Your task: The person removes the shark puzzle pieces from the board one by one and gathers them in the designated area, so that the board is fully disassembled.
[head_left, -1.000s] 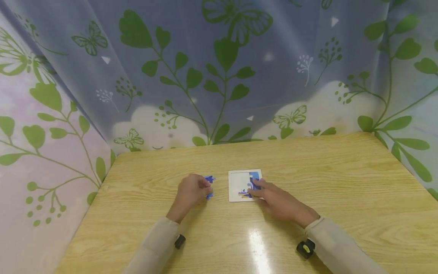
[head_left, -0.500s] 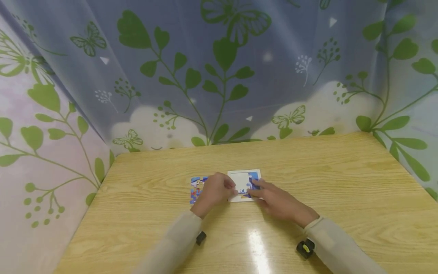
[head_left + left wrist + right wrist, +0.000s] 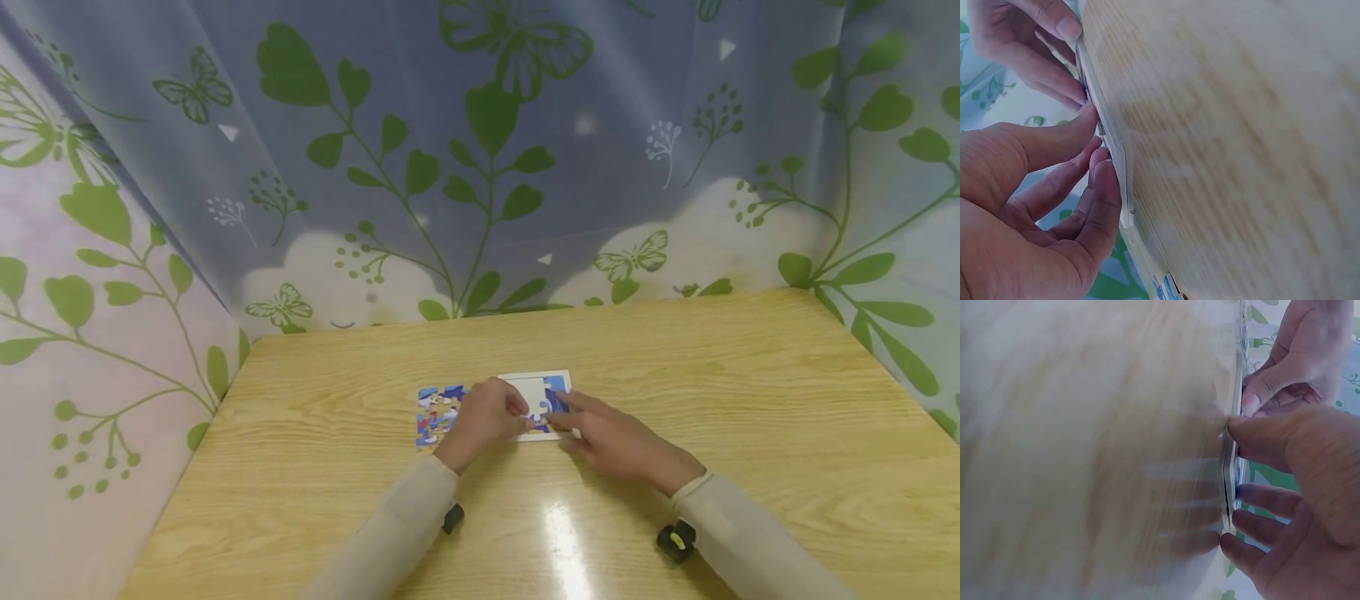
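A small white puzzle tray (image 3: 534, 373) lies on the table, with blue jigsaw pieces (image 3: 556, 398) fitted along its right side and bottom. Over its lower left part, my left hand (image 3: 486, 417) pinches a small puzzle piece that its fingertips mostly hide. My right hand (image 3: 618, 437) rests at the tray's right side, fingers fairly straight on the pieces and edge. In the right wrist view its thumb and fingertips touch the tray's rim (image 3: 1229, 481). Seen from the left wrist, thumb and fingers meet close over the tray's edge (image 3: 1119, 165).
Left of the tray, several colourful puzzle pieces (image 3: 437, 412) lie grouped on the wooden table (image 3: 315, 500), partly behind the left hand. A curtain (image 3: 420, 167) with leaves and butterflies hangs along the table's back edge.
My left hand has moved right from the loose pieces to the tray, uncovering that group. The right hand has stayed at the tray's right side, shifting only slightly.
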`<state>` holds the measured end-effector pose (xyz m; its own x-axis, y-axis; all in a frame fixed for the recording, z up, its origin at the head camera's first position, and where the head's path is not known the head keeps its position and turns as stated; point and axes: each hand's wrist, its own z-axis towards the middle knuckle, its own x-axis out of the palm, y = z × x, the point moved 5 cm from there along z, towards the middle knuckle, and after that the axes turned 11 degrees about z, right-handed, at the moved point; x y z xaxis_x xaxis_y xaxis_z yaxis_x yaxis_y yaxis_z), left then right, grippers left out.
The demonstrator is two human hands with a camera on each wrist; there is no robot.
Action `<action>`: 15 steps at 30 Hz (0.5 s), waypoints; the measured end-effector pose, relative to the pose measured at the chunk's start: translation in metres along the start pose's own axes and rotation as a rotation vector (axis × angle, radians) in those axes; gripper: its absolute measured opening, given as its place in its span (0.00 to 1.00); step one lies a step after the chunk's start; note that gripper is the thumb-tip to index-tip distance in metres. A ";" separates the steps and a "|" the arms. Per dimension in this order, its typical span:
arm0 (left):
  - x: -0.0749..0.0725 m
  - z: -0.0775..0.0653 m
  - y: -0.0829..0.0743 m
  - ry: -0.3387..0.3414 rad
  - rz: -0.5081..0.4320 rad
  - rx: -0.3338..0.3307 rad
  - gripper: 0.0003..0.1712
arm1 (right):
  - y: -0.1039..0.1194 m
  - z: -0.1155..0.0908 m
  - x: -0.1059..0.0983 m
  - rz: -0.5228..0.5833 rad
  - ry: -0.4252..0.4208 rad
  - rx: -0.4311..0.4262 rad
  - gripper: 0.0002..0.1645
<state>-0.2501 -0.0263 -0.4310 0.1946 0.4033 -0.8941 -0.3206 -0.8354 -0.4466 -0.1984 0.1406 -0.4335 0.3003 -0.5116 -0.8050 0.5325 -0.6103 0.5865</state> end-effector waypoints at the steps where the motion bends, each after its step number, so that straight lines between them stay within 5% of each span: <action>1: 0.000 0.000 0.000 0.001 0.001 0.001 0.08 | 0.000 -0.001 -0.001 0.003 0.001 0.003 0.23; 15: 0.000 -0.001 -0.001 0.032 -0.031 -0.032 0.06 | -0.006 -0.006 0.000 0.013 -0.005 -0.009 0.25</action>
<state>-0.2493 -0.0261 -0.4305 0.2337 0.4178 -0.8780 -0.2845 -0.8340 -0.4727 -0.1965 0.1482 -0.4371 0.3035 -0.5225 -0.7968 0.5358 -0.5979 0.5962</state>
